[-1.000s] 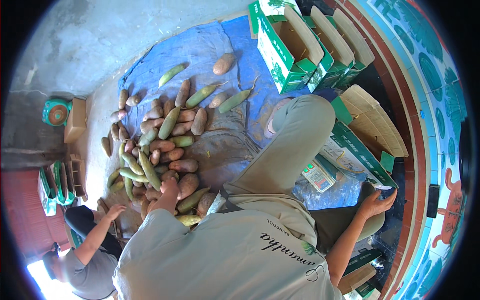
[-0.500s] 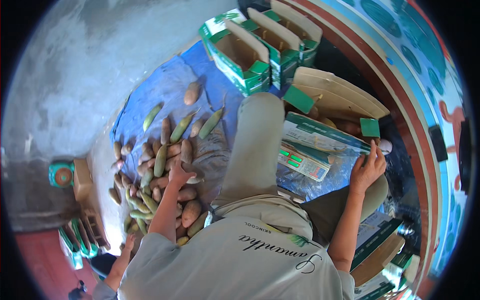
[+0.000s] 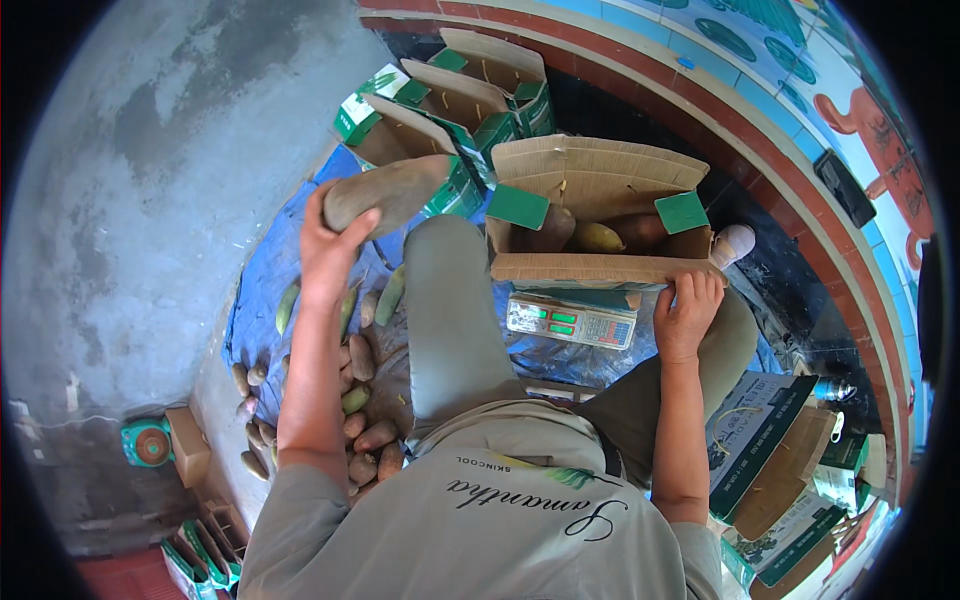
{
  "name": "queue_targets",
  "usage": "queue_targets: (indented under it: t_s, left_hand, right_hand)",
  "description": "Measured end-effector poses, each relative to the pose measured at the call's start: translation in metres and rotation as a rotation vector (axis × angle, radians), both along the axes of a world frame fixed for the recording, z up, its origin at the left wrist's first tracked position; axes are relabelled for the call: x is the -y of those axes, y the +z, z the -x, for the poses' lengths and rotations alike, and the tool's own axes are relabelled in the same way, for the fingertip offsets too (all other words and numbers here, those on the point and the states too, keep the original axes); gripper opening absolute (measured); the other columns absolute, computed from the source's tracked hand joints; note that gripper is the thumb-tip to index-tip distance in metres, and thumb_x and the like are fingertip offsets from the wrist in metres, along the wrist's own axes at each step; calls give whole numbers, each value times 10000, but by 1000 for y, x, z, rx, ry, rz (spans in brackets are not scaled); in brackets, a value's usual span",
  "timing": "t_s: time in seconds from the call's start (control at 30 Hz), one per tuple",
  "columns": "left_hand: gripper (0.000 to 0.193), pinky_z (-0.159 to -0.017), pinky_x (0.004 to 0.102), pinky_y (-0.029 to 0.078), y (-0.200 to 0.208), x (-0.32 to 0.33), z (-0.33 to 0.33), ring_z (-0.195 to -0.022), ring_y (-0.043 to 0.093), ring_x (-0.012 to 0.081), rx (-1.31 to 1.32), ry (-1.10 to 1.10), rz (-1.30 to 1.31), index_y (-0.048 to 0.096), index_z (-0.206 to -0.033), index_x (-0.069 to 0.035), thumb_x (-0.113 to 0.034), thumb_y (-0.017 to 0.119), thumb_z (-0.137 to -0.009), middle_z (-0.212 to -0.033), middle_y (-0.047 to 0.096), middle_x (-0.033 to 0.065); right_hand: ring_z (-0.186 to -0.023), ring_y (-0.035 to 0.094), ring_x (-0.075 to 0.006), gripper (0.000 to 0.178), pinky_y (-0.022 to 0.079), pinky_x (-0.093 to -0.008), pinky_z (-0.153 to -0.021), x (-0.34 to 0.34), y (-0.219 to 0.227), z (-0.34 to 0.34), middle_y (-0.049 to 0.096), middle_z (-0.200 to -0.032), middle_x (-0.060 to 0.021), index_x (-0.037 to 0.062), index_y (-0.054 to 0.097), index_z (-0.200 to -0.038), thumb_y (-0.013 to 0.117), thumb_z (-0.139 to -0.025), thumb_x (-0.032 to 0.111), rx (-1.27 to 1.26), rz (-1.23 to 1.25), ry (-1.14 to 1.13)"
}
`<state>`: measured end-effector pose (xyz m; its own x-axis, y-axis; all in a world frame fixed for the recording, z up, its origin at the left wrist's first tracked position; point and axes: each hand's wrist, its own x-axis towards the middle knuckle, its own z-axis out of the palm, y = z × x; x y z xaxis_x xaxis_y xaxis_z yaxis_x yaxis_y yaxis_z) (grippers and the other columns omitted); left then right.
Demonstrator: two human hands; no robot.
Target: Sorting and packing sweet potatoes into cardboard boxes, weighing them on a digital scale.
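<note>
A large brown radish [image 3: 392,192] is raised off the pile, with my left hand [image 3: 335,240] wrapped round its left end. My right hand [image 3: 688,305] curls its fingers over the near flap of an open cardboard box [image 3: 580,268], close to the flap's right corner. Inside the box lie a few radishes [image 3: 598,237], brown and yellow-green, partly covered by the walls. Under the box sits a digital scale [image 3: 570,322] with lit green displays. More brown and green radishes [image 3: 362,357] are heaped on the blue sheet, partly behind my left forearm.
Several open green-and-white boxes [image 3: 425,110] stand beyond my left knee. More cartons [image 3: 755,440] lie at the right, beside my leg. A red-brown ledge [image 3: 640,60] curves along the wall, with a dark phone-like object [image 3: 845,188] near it. A green fan-like device [image 3: 147,443] stands far left.
My left hand has risen from the pile, carrying the brown radish forward. My right hand now folds over the box flap, which has tipped outward. The view has turned toward the box.
</note>
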<state>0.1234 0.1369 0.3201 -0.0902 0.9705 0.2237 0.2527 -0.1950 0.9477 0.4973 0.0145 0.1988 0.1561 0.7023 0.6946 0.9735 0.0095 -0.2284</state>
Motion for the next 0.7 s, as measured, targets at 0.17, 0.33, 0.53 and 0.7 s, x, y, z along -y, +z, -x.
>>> queue_targets:
  t_s: [0.17,0.33,0.53,0.7]
  left_hand:
    - [641,-912,330,428,-26,-30,-68,-1042,533,209,-181,-286,-33,470,-1226,-9,-138,773,-676,-1116,553,107]
    - [730,-936,356,414,-62,-45,-139,-1108,513,251,-530,-398,-124,481,-1230,-28,-233,812,-612,-1163,539,144]
    - [791,-939,373,414,-84,-54,-199,-1116,508,309,-854,-503,195,474,-1218,11,-299,813,-574,-1207,498,199]
    - [700,-961,372,402,-112,-66,-203,-1128,511,321,-401,-598,497,451,-1237,38,-191,764,-653,-1214,517,216]
  right_hand:
    - [-807,499,-326,171,382,-455,-881,1,3,-1,501,-770,-118,52,533,-786,568,-631,-12,-52,-1,38]
    - [-814,501,-327,178,384,-457,-881,3,-1,-4,508,-773,-116,56,540,-789,573,-629,-14,-85,-6,54]
    - [-817,498,-334,190,386,-458,-858,3,-2,-5,506,-773,-119,56,537,-784,583,-615,-18,-135,6,73]
    - [-813,494,-335,188,389,-457,-843,1,0,-5,499,-765,-119,52,527,-771,583,-607,-22,-147,-12,86]
